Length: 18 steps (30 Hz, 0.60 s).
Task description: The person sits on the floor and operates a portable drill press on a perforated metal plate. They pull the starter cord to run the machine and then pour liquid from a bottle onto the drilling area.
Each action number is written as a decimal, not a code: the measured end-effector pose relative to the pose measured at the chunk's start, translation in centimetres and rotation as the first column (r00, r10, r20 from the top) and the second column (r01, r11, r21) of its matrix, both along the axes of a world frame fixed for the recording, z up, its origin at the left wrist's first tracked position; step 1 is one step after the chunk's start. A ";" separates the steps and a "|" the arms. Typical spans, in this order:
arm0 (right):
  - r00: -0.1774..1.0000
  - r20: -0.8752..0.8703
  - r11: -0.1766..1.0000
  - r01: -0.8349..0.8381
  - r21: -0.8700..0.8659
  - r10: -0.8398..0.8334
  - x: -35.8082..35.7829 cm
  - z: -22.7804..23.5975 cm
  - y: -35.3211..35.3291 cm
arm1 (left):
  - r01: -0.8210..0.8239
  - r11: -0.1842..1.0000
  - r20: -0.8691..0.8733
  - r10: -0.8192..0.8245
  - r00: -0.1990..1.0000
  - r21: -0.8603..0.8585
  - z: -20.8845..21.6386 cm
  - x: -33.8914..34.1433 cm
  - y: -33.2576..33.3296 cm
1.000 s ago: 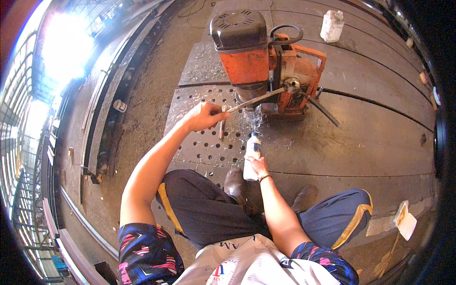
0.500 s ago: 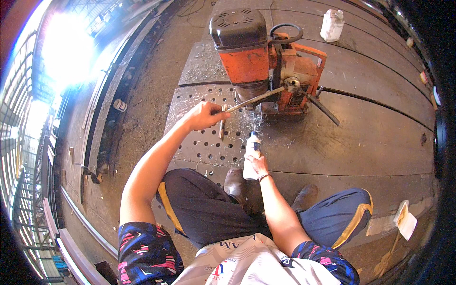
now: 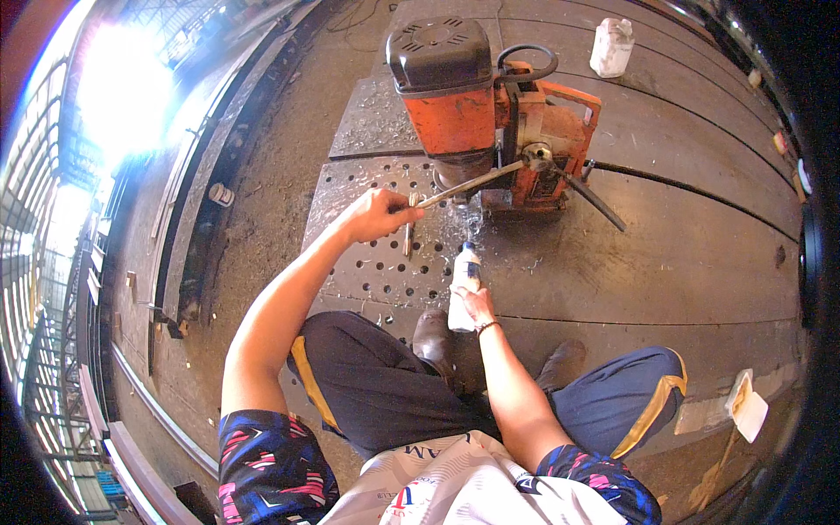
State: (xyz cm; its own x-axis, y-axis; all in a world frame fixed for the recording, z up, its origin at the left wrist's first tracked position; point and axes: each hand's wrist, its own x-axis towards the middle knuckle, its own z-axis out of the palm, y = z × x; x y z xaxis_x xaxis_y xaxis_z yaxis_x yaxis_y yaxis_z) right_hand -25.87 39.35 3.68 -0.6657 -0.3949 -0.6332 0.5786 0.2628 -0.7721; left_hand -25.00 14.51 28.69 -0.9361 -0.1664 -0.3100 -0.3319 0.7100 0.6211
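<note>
An orange and black magnetic drill (image 3: 451,109) stands on a steel plate (image 3: 363,262) dotted with drilled holes. My left hand (image 3: 382,214) is closed around the end of the drill's feed handle (image 3: 477,181), which slants down to the left from the hub. A second spoke (image 3: 595,201) of that handle points down to the right. My right hand (image 3: 475,304) grips a white plastic bottle (image 3: 466,273), its dark-tipped nozzle aimed at the drill's cutting spot. Bright metal shavings (image 3: 468,223) lie around that spot. Below my left hand, a thin metal rod (image 3: 408,236) rests on the plate.
A white plastic jug (image 3: 612,47) stands on the plates at the back right. Piled shavings (image 3: 376,122) cover the plate left of the drill. A black cable (image 3: 691,185) runs rightward. An open white food box (image 3: 746,407) lies at the right, and a small tub (image 3: 221,194) at the left.
Very little differs. Both hands keep their places on the handle and the bottle, and the drill stands as before.
</note>
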 end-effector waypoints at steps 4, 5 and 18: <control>1.000 -0.014 1.000 -0.010 0.009 0.010 0.1 0.6 -0.1 | 0.003 1.000 -0.015 -0.003 1.000 -0.007 -0.1 0.3 -0.1; 1.000 -0.028 1.000 -0.003 0.011 0.003 -0.1 -0.1 -0.2 | 0.013 1.000 -0.025 -0.014 1.000 -0.009 -0.1 0.0 0.0; 0.997 0.022 0.994 0.076 -0.080 -0.075 0.2 -0.6 -0.2 | 0.006 1.000 -0.035 -0.007 0.999 -0.022 0.2 0.1 0.4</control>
